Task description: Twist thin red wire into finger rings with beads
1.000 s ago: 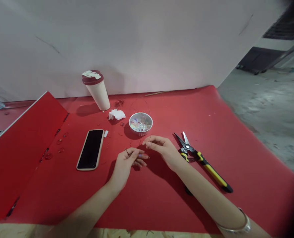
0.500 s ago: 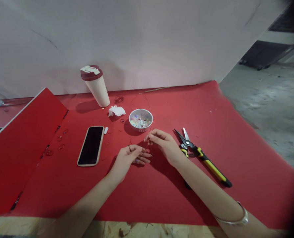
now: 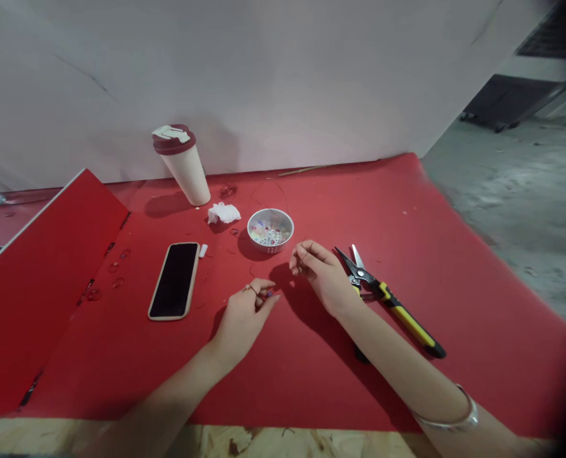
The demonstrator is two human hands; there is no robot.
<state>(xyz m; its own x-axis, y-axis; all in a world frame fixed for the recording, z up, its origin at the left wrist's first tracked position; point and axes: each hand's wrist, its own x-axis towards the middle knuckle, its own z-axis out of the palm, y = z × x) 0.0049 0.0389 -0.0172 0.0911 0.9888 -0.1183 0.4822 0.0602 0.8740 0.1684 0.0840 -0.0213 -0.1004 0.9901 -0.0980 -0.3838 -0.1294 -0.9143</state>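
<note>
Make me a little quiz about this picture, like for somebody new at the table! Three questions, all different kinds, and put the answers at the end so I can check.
1. True or false: the left hand is nearer the phone than the right hand is.
2. Choose one. The shears on the red tabletop are:
a) open
b) closed
3. Fill in the missing word: the cup has a dark red ____ on top.

Key: 1. True. 2. a. 3. lid.
</note>
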